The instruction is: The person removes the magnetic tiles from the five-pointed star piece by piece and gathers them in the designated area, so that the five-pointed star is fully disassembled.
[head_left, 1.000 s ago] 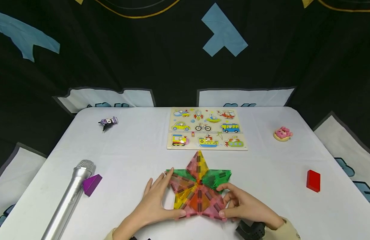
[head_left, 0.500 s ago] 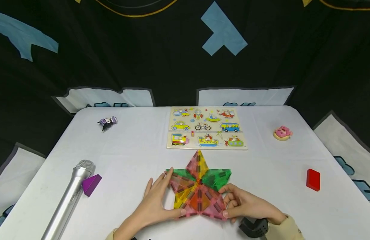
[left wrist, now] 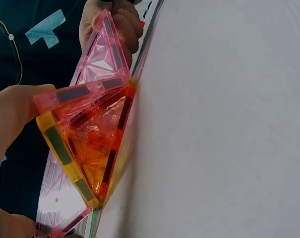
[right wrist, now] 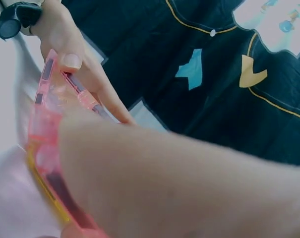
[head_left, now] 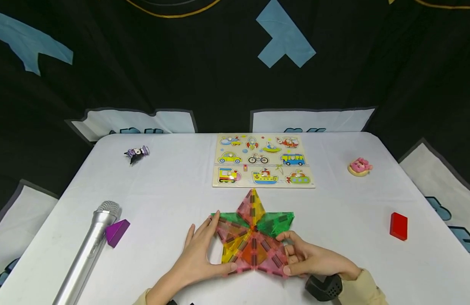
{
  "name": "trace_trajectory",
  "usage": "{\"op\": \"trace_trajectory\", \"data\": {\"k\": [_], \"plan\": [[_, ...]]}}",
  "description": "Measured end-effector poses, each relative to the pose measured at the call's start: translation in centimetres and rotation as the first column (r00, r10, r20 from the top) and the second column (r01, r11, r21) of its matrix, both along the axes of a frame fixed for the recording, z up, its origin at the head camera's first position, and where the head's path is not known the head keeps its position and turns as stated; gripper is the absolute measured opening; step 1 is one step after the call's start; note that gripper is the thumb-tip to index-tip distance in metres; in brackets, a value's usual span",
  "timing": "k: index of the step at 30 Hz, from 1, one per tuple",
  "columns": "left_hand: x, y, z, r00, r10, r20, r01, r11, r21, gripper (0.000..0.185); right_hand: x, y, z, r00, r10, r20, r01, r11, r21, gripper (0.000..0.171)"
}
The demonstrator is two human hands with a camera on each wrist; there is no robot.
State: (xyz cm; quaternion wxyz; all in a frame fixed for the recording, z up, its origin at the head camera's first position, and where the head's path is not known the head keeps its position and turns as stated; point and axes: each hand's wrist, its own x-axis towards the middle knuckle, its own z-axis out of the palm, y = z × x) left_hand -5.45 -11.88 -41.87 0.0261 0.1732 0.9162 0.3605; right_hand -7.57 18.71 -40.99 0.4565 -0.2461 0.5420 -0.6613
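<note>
Head view, left hand (head_left: 195,257) spread against translucent star (head_left: 254,252); right hand (head_left: 309,257) pinching one corner

Left hand (head_left: 200,254): spread wide, with the fingers mostly straight and pointing away from the person.
Left thumb (head_left: 223,269): sticks out sideways, toward the other hand, with a big gap between it and the pointer finger.
Left arm (head_left: 164,284): comes up from the bottom edge and leans inward; just a bit of tan sleeve (head_left: 141,298) shows.
Right hand (head_left: 311,259): turned in toward the left one, making a pinch.
Right fingers (head_left: 292,250): bent, with the lower ones tucked under the pointer finger.
Right thumb (head_left: 296,269): points left, below the fingers.
Right wrist (head_left: 349,271): leans inward, wearing a black box (head_left: 323,288) below a tan cuff.
</note>
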Motion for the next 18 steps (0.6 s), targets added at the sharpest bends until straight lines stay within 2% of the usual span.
{"op": "trace_trajectory", "data": {"k": [4, 8, 15, 18], "plan": [[0.06, 0.15, -0.07, 1.000, 0.007, -0.018, -0.007, 1.000, 0.005, 0.115, 0.09, 0.09, 0.27, 1.000, -0.006, -0.003, 0.006, 0.999, 0.037, 0.061], [0.08, 0.25, -0.10, 1.000, 0.017, -0.016, -0.017, 1.000, -0.006, 0.116, 0.18, 0.12, 0.40, 1.000, -0.024, -0.003, 0.024, 0.999, 0.031, 0.070], [0.12, 0.29, -0.15, 1.000, 0.027, -0.016, -0.027, 1.000, -0.001, 0.115, -0.01, 0.16, 0.24, 0.980, -0.127, -0.153, 0.138, 0.988, 0.068, 0.060], [0.14, 0.31, -0.16, 0.999, 0.029, -0.016, -0.029, 1.000, 0.004, 0.116, -0.11, 0.15, 0.13, 0.975, -0.141, -0.172, 0.156, 0.985, 0.078, 0.059]]}}
